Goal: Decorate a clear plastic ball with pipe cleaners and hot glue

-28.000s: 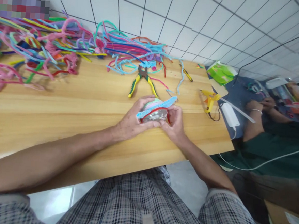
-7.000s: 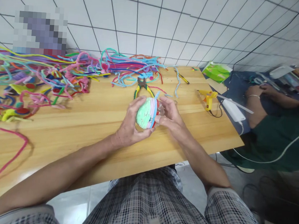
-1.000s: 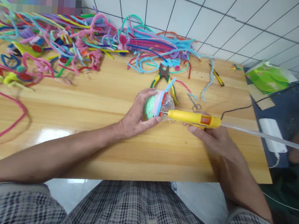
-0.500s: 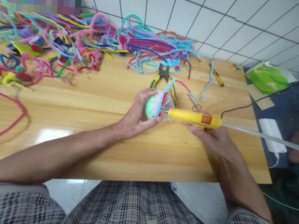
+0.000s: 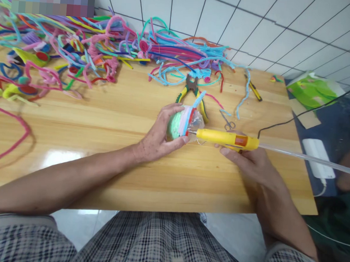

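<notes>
My left hand is wrapped round a clear plastic cup-like piece banded with green, lilac, blue and red pipe cleaner. A light blue pipe cleaner end sticks up from its far side. My right hand grips a yellow glue gun, its metal nozzle at the red band on the near side. A clear glue stick juts out of the gun's back. Just beyond the wrapped piece lie green-and-yellow pliers, their jaws pointing away. Small scissors rest behind the gun, partly hidden.
A large heap of coloured pipe cleaners covers the back left of the wooden table. A yellow utility knife lies at the back right. The gun's black cord crosses the right edge, near a white power adapter and green packaging.
Almost nothing differs. The glue gun has shifted very slightly, its nozzle still at the red band, and the black cord has moved a little.
</notes>
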The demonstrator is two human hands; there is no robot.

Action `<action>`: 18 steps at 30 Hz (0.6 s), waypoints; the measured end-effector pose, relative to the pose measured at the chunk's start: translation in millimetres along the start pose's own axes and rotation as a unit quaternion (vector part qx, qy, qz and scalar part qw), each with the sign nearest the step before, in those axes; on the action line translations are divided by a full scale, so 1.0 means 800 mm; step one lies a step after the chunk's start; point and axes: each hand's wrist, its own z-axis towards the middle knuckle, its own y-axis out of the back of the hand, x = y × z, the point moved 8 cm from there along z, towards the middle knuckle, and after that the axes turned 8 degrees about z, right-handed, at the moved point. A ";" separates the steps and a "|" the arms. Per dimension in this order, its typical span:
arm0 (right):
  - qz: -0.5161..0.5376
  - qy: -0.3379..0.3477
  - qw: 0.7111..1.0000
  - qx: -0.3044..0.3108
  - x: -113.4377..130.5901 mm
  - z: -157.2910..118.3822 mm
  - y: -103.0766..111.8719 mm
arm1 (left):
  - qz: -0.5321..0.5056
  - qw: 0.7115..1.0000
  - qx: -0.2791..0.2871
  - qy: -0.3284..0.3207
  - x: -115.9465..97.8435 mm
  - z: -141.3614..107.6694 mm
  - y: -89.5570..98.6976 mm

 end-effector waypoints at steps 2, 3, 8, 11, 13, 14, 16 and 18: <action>0.012 0.005 1.000 -0.006 0.000 0.000 0.000 | -0.005 1.000 -0.002 0.002 0.000 0.000 0.000; 0.016 0.008 1.000 -0.010 0.000 0.000 0.000 | -0.006 1.000 -0.003 0.002 0.000 0.000 0.000; -0.007 -0.001 1.000 -0.020 -0.003 -0.001 0.003 | -0.011 1.000 -0.007 0.000 0.000 0.000 -0.001; -0.017 0.008 1.000 -0.010 -0.002 -0.002 0.003 | -0.011 1.000 -0.002 0.005 0.001 -0.001 -0.001; -0.020 0.014 1.000 -0.003 -0.002 -0.002 0.002 | -0.012 1.000 0.000 0.009 0.002 -0.001 -0.001; -0.022 0.015 1.000 -0.004 -0.003 -0.002 0.003 | -0.013 1.000 0.001 0.009 0.002 -0.001 -0.001; -0.028 0.016 0.999 -0.007 -0.004 -0.003 0.003 | -0.012 1.000 0.003 0.006 0.002 -0.001 -0.001; -0.035 0.018 0.999 -0.010 -0.004 -0.005 0.003 | -0.005 1.000 0.004 0.003 0.001 0.000 -0.001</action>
